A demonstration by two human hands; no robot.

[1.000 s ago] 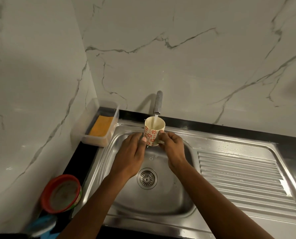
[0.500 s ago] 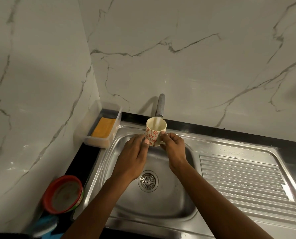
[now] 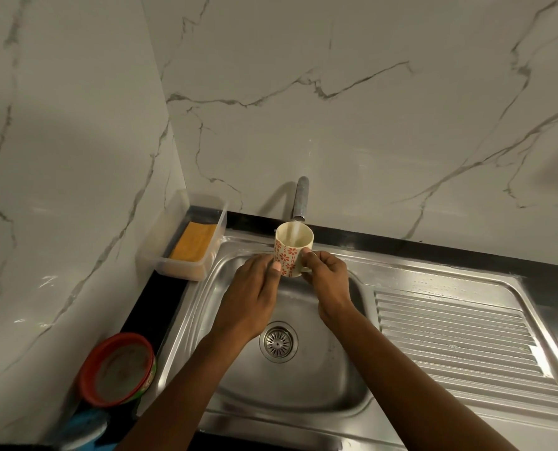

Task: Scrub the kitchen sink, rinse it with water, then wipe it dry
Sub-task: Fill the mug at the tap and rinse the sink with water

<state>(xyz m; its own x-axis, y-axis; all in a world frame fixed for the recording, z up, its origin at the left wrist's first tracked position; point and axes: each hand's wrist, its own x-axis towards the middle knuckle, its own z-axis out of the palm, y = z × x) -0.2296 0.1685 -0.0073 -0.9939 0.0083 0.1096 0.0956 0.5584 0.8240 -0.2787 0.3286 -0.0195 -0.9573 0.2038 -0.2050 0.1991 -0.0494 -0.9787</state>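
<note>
Steel sink (image 3: 323,388), cup (image 3: 290,256) upright under tap (image 3: 300,200), gripped by left hand (image 3: 252,297), right hand (image 3: 330,282)

The only camera rides on my head and looks forward and steeply down over the sink (image 3: 352,395). It sits close enough that my forearms run in from the bottom edge, and my left grip (image 3: 251,297) and right grip (image 3: 329,284) meet at the cup (image 3: 290,258) near the middle. Its wide lens spreads the marble wall (image 3: 368,125) across the upper half, catches the corner at the left and cuts the drainboard (image 3: 460,340) at the right edge.
</note>
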